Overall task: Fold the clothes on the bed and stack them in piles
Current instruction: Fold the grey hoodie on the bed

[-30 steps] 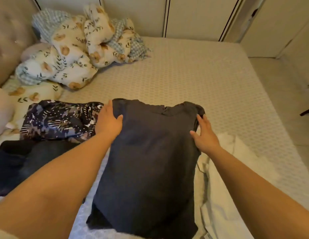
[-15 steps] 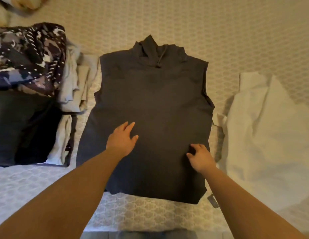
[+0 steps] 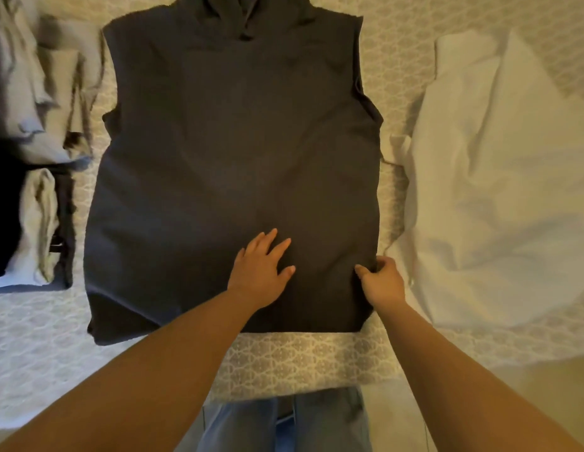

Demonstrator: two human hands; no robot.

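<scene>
A dark grey sleeveless top lies spread flat on the bed, collar away from me and hem near the front edge. My left hand rests flat on its lower middle with the fingers straight. My right hand pinches the fabric at the top's lower right side edge, thumb on the cloth and fingers curled round the edge.
A crumpled white garment lies to the right of the top. At the left sit folded pale grey clothes and a black garment. The patterned bed cover ends at the front edge, with my jeans below.
The camera has tilted down and come closer over the top. Both hands slid from the shoulders to the lower part, and my right hand has moved out to the right side edge.
</scene>
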